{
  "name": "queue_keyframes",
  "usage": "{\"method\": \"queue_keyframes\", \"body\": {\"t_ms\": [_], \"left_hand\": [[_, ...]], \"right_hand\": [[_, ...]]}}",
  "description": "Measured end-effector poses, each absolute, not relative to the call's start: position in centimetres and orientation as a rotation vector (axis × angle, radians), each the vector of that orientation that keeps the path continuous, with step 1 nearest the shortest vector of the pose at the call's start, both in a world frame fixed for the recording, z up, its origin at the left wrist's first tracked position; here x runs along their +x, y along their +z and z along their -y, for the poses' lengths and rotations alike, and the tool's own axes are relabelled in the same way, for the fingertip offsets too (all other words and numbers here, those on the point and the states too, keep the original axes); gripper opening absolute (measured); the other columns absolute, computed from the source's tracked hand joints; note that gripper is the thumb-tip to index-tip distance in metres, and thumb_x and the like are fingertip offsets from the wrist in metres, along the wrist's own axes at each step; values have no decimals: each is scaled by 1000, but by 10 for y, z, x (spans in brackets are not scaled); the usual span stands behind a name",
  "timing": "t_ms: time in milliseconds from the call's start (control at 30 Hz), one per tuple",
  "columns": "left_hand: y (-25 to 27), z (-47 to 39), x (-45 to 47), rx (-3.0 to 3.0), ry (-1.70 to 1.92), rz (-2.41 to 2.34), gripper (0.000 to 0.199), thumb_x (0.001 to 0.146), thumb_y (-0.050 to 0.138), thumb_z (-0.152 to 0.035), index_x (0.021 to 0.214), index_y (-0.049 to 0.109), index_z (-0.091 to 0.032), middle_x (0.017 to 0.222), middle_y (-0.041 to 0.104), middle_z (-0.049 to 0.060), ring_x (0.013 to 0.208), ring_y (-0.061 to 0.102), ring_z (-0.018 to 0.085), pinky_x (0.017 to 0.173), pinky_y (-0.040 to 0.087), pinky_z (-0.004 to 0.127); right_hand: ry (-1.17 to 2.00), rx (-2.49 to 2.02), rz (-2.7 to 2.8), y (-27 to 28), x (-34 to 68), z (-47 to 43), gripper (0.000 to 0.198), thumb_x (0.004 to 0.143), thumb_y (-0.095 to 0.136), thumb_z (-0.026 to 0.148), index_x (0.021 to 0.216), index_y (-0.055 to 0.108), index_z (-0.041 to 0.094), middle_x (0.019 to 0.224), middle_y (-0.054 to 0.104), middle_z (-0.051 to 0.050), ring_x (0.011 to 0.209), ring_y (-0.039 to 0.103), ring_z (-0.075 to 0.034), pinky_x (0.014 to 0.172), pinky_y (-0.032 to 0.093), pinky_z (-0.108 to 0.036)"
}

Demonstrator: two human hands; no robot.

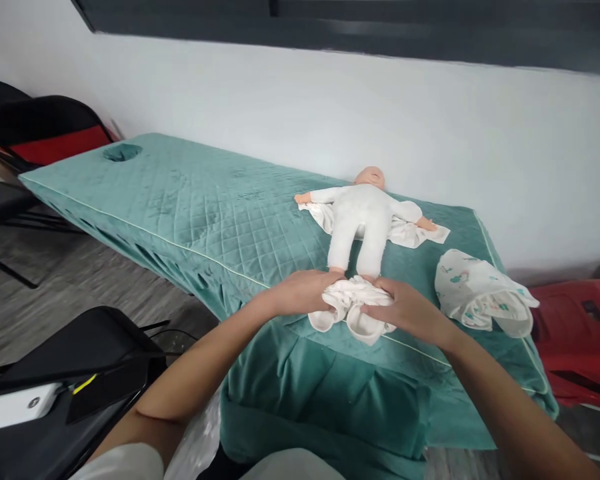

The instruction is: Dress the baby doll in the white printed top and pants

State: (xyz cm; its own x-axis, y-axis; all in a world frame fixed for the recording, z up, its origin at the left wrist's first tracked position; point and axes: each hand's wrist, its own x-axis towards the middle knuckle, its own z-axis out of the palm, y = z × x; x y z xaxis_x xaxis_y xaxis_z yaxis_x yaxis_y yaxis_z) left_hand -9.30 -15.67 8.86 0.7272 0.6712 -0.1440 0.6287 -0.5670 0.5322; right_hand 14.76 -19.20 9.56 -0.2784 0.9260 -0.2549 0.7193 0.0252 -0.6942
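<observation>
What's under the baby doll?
White cloth shows beneath both arms of the baby doll, over the green quilted bed cover. Its torso hides whatever lies directly underneath.

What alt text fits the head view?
The left hand and right hand hold a bunched white garment at the feet of a white-bodied doll, which lies over a white cloth on a green quilted bed. A printed cloth lies to the right.
</observation>
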Motion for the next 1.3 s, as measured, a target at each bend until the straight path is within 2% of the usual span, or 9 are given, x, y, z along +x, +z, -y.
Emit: {"method": "queue_keyframes", "body": {"t_ms": [133, 267, 400, 533, 700, 933, 1033, 1200, 1300], "left_hand": [[107, 144, -100, 2292, 43, -645, 30, 85, 62, -27, 114, 62, -23, 112, 71, 1, 96, 67, 20, 79, 49, 25], [137, 120, -107, 2091, 3, -392, 35, 83, 69, -27, 115, 65, -16, 116, 72, 4, 104, 65, 22, 89, 51, 27], [207, 102, -108, 2041, -239, -343, 53, 70, 83, -29, 119, 65, -18, 121, 70, 3, 111, 64, 23, 91, 52, 30], [291, 91, -98, 2133, -409, -574, 42, 64, 83, -25, 104, 73, -22, 103, 74, 0, 99, 68, 22, 82, 55, 30], [351, 83, -85, 2164, 78, -984, 23, 73, 73, -37, 83, 70, -16, 68, 58, -4, 86, 67, 19, 79, 51, 29], [349, 94, -81, 2244, -68, -932, 34, 65, 83, -23, 94, 71, -11, 75, 64, -3, 88, 66, 19, 87, 52, 36], [343, 95, -84, 2346, 120, -827, 40, 69, 83, -27, 104, 70, -13, 85, 68, -1, 95, 67, 21, 89, 51, 36], [334, 90, -93, 2477, 268, -775, 43, 71, 83, -40, 100, 71, -11, 89, 68, 2, 90, 65, 19, 91, 48, 39], [324, 90, -99, 2342, 316, -613, 40, 82, 72, -48, 91, 67, -10, 84, 65, 4, 86, 63, 17, 88, 47, 37]], "right_hand": [[1510, -1466, 1873, 109, 152, 191, 42, 78, 72, 54, 100, 67, 18, 92, 70, -3, 81, 62, -20, 66, 45, -27], [1579, -1280, 1866, 131, 162, 180, 41, 81, 69, 58, 91, 65, 18, 83, 66, -2, 76, 60, -17, 64, 45, -26], [1342, -1264, 2128, 185, 173, 158, 51, 87, 54, 69, 89, 71, 21, 89, 71, -5, 81, 64, -21, 70, 53, -32], [1111, -1386, 2437, 260, 168, 140, 49, 85, 56, 70, 83, 75, 25, 91, 75, -3, 89, 70, -24, 75, 58, -36], [805, -1531, 2459, 320, 144, 136, 35, 70, 80, 56, 74, 76, 22, 95, 77, 1, 102, 71, -27, 80, 60, -36], [1199, -1358, 2397, 344, 143, 135, 37, 73, 78, 39, 101, 76, 14, 104, 77, 0, 106, 70, -27, 87, 58, -36], [1245, -1232, 2295, 343, 153, 129, 38, 78, 74, 33, 109, 73, 11, 107, 76, -1, 110, 68, -25, 92, 55, -38], [1205, -1588, 2224, 330, 162, 126, 25, 76, 75, 33, 92, 77, 14, 125, 71, -3, 116, 66, -24, 93, 53, -35], [1119, -1764, 2214, 320, 164, 125, 27, 71, 78, 38, 86, 78, 15, 120, 73, -4, 115, 66, -24, 91, 54, -35]]}}
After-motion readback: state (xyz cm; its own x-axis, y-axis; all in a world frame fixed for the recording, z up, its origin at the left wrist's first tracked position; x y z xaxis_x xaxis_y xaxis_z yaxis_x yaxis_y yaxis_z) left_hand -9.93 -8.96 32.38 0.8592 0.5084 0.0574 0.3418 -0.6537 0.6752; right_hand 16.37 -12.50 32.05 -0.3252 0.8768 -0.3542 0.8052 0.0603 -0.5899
